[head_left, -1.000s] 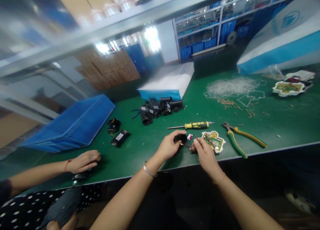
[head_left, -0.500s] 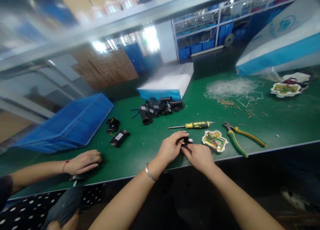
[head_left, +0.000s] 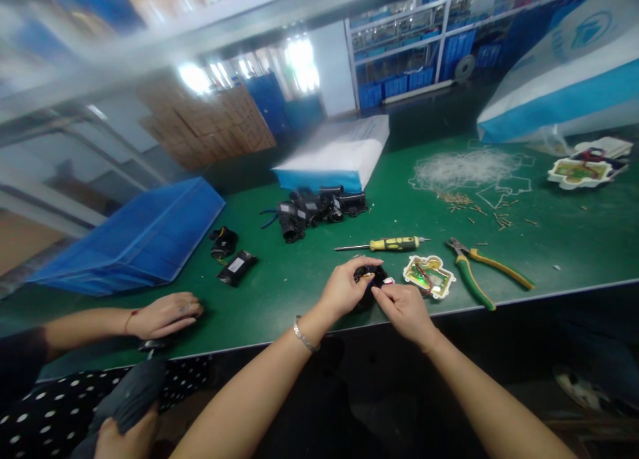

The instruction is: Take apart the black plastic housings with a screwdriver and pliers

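Note:
Near the front edge of the green bench, my left hand (head_left: 345, 287) is closed around a small black housing (head_left: 368, 273) with wires, its thumb over the wires. My right hand (head_left: 405, 310) pinches at the housing's right side, by a small white-and-pink piece (head_left: 388, 281); what exactly its fingertips hold is hidden. Just right of my hands lies a white casing (head_left: 429, 277) with a circuit board and red and black wires. A yellow-and-black screwdriver (head_left: 394, 244) lies beyond my hands. Cutting pliers (head_left: 472, 273) with green-and-yellow handles rest farther right.
At left stand a blue bin (head_left: 130, 239) and two black parts, one a labelled pack (head_left: 237, 267). Several black housings (head_left: 319, 209) are piled behind. Clear rings (head_left: 464, 169) and screws (head_left: 502, 219) lie at right. A co-worker's hand (head_left: 167, 314) rests on the bench at left.
The black housing shows more between my hands, its open side now visible. My right hand has shifted slightly right and its fingers pinch at the housing's edge. The camera view has moved a little.

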`<state>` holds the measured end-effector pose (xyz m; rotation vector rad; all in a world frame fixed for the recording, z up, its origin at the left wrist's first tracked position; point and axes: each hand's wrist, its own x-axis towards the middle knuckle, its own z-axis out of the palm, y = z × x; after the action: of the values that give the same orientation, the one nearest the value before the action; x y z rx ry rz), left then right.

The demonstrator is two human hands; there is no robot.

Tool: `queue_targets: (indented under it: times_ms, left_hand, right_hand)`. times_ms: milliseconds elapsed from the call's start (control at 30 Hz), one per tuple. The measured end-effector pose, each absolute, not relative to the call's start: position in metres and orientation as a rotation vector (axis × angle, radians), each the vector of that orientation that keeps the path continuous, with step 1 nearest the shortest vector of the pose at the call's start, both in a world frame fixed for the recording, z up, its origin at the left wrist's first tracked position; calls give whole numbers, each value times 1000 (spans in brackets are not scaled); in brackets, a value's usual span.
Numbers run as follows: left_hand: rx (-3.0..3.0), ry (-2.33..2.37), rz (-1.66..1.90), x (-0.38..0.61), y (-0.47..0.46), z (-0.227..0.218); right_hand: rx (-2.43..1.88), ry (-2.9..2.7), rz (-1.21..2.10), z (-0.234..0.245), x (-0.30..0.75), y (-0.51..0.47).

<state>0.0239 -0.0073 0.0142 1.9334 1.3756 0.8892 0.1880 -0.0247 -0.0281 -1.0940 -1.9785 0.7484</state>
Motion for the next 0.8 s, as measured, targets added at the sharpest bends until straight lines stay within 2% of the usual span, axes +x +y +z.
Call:
queue_targets:
  times_ms: [567, 800]
  left_hand:
    - [1968, 1254, 975, 28, -10, 22]
    - [1972, 1241, 994, 28, -10, 21]
  right_hand:
    - [-1022, -1375, 1154, -45, 189, -5]
    - [-1064, -1437, 1081, -44, 190, -10]
